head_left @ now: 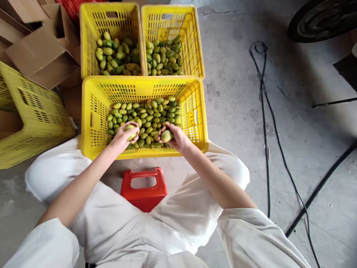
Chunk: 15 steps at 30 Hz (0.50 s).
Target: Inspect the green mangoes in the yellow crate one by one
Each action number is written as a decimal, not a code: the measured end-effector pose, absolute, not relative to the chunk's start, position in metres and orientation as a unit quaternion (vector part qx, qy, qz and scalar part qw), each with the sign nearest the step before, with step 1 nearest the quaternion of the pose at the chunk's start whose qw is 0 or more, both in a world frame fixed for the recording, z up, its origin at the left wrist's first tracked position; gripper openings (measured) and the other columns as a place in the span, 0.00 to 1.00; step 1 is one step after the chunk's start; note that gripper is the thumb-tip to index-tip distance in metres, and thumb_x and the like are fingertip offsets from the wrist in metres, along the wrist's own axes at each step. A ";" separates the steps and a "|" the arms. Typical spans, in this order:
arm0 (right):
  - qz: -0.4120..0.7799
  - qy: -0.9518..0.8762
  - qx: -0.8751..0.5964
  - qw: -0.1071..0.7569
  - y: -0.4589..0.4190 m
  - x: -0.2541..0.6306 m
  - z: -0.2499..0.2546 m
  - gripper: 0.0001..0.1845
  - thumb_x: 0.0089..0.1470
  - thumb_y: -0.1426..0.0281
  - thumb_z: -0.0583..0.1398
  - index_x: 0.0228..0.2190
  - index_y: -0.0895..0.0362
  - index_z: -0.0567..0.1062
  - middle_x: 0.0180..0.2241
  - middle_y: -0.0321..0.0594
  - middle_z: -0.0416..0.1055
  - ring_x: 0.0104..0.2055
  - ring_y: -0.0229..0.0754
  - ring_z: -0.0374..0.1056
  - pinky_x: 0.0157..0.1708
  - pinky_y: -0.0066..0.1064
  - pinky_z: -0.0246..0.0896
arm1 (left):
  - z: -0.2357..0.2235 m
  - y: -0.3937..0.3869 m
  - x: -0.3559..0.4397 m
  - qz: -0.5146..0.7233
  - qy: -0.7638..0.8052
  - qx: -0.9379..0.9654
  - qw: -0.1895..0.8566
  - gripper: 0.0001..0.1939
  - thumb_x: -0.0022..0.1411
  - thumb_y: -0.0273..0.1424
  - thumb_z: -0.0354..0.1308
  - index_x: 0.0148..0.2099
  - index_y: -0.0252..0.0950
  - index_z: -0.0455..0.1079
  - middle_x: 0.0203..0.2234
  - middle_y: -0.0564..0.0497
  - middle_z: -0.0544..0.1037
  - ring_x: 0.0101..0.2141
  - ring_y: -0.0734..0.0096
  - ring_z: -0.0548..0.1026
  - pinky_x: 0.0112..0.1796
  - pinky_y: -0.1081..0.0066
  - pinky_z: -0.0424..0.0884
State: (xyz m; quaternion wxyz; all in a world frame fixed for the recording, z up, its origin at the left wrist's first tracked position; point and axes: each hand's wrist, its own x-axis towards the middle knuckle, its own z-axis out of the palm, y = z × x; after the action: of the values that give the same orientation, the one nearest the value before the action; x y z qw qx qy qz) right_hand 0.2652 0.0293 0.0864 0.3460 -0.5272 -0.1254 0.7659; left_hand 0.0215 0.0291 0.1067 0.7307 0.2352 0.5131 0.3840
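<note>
Directly before me stands a yellow plastic crate [143, 154] with many small green and yellowish oval fruits [150, 118] across its bottom; they look like small mangoes, though I cannot be sure of the kind. Over the crate's left half, my left hand [124, 136] has its fingers closed around a yellow-green fruit [130, 131]. My right hand [175, 137], above the right half, grips a duller green fruit [166, 136] whose rounded end faces the other hand. Both hands are apart from each other, low over the pile.
Two more yellow crates, one back left [86, 41] and one back right [199, 44], hold similar fruits. Another yellow crate [41, 108] and cardboard boxes [39, 52] are on the left. A red plastic stool [143, 195] is between my legs. Black cables [263, 85] and a wheel [320, 22] are at right.
</note>
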 end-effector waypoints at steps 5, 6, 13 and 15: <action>0.746 -0.133 -0.539 0.368 0.030 0.263 0.092 0.31 0.54 0.53 0.85 0.27 0.51 0.72 0.27 0.33 0.77 0.30 0.44 0.78 0.35 0.38 0.83 | 0.110 0.031 0.024 0.369 0.536 0.195 0.734 0.29 0.69 0.51 0.75 0.29 0.38 0.68 0.19 0.54 0.72 0.15 0.80 0.62 0.17 0.77 0.50; 0.741 -0.125 -0.544 0.372 0.030 0.263 0.094 0.31 0.52 0.54 0.86 0.28 0.51 0.72 0.27 0.32 0.77 0.30 0.42 0.77 0.35 0.37 0.84 | 0.110 0.032 0.024 0.368 0.542 0.180 0.734 0.30 0.73 0.53 0.72 0.28 0.38 0.68 0.18 0.54 0.70 0.14 0.79 0.61 0.16 0.77 0.49; 0.739 -0.025 -0.547 0.391 0.033 0.266 0.103 0.20 0.54 0.71 0.77 0.33 0.50 0.71 0.28 0.30 0.76 0.31 0.40 0.76 0.41 0.38 0.87 | 0.114 0.035 0.024 0.447 0.518 0.060 0.727 0.13 0.76 0.32 0.54 0.39 0.37 0.76 0.29 0.47 0.81 0.28 0.66 0.79 0.27 0.71 0.75; 0.740 -0.041 -0.541 0.396 0.033 0.268 0.103 0.21 0.50 0.77 0.75 0.37 0.50 0.71 0.30 0.28 0.76 0.33 0.40 0.78 0.40 0.35 0.85 | 0.115 0.033 0.026 0.445 0.507 0.047 0.737 0.11 0.72 0.26 0.54 0.46 0.37 0.79 0.35 0.46 0.84 0.36 0.62 0.84 0.37 0.66 0.83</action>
State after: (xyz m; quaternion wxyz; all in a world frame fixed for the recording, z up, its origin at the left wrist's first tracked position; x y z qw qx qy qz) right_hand 0.2677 0.0327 0.1029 0.3961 -0.5414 -0.0413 0.7405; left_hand 0.0255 0.0329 0.1150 0.7367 0.0466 0.5074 0.4446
